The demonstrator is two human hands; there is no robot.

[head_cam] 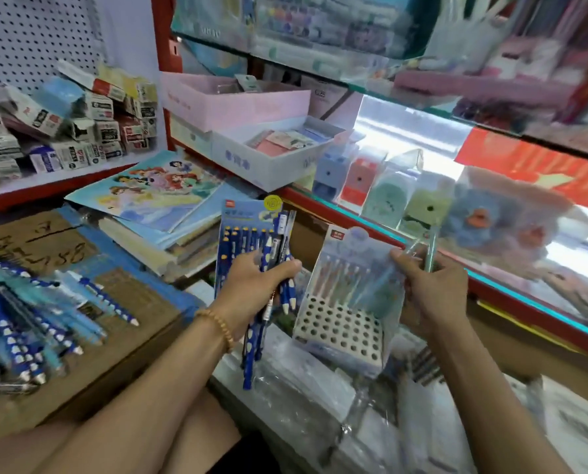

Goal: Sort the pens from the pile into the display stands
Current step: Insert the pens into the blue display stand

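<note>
Left hand point(251, 285) grips a bundle of dark blue pens point(282, 289); right hand point(433, 285) pinches pale teal pens point(431, 248) just above the pale display stand point(340, 330), whose hole grid looks unfilled, though blur hides detail. Judgement: lower each teal pen upright, tip first, into one hole, starting at the back row so the hand does not knock filled ones. Left, the pen pile point(32, 323) lies on a cardboard box point(142, 302); behind the left hand stands the blue display stand point(243, 220), then shelves point(491, 285)
</note>
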